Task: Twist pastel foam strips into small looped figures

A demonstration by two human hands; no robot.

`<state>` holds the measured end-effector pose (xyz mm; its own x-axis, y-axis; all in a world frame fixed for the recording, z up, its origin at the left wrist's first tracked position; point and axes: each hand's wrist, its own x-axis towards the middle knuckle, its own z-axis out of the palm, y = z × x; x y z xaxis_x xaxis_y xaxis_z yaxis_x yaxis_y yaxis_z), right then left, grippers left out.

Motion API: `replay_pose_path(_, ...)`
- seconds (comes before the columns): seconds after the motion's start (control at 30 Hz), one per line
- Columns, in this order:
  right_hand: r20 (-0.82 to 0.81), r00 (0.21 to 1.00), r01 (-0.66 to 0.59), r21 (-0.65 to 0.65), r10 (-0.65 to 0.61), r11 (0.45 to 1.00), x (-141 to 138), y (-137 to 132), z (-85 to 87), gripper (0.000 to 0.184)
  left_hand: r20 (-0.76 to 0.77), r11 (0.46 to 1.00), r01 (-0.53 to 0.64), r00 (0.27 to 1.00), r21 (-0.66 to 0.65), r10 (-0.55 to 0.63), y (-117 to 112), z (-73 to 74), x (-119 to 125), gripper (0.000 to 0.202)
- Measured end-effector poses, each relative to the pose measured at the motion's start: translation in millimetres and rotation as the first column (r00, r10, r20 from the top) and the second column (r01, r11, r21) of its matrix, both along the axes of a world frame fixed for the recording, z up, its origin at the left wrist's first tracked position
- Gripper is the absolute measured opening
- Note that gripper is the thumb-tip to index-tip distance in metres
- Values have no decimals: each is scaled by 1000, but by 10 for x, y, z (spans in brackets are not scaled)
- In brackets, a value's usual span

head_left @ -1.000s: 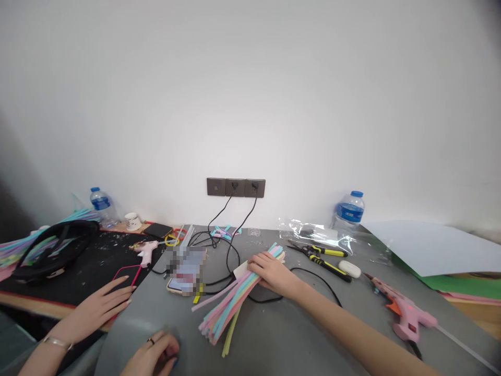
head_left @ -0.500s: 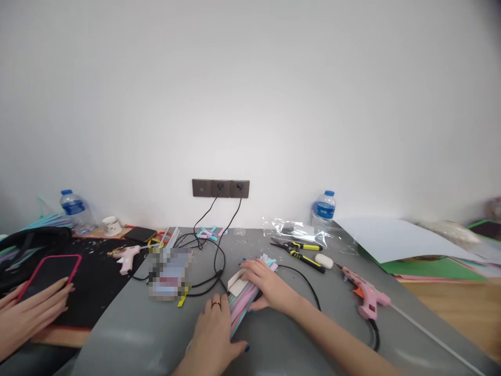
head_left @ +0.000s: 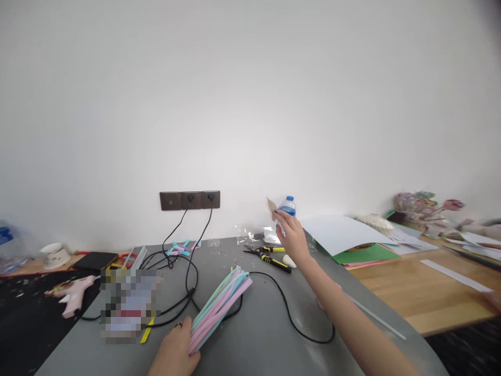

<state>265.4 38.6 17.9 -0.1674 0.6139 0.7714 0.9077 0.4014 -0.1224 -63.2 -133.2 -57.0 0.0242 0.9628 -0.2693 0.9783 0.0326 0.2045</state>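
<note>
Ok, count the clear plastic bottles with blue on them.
2: one bottle cut off at the far left edge; the other bottle partly hidden behind the right hand. More could be hidden.

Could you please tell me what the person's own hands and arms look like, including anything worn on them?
The left hand wears a slim, dark-looking ring. The right hand shows dark nails, with no ring that I can make out. The right forearm is bare, with no sleeve, watch or bracelet visible.
</note>
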Motion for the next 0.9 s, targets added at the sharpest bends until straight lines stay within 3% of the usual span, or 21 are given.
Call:
replay_pose_path(0.03,149,989,33,-102,-17,994,104,46,-12,43,-1,1000,-1,1000,0,1,14,-12,-26,45)
replay_pose_path(0.13,282,959,41,-247,32,968,289,26,-131,28,32,999,-16,999,31,15,72,-44,-128,51)
replay_pose_path(0.23,291,955,34,-289,53,957,324,-181,-248,20,211,999,-38,977,26,32,127,-74,-249,47)
replay_pose_path(0.33,252,965,12,-292,65,956,309,-419,-295,22,517,995,-12,854,-94,59,147,-77,-330,41)
replay_pose_path(0.43,124,984,-76,-359,128,930,320,-521,-323,28,635,991,-28,765,-133,107,167,3,-319,48)
replay_pose_path(0.53,12,995,-88,-428,103,899,357,-442,-363,35,625,999,-40,780,33,11,254,198,-218,53)
replay_pose_path(0.63,-3,999,-42,-441,45,897,381,-257,-394,36,604,973,-32,788,229,-116,414,452,-74,47)
replay_pose_path(0.77,70,997,11,-448,23,894,349,51,-382,41,540,953,17,821,303,-186,650,707,115,39)
replay_pose_path(0.9,226,973,65,-482,53,874,258,388,-369,63,384,950,87,901,298,-203,823,760,247,33)
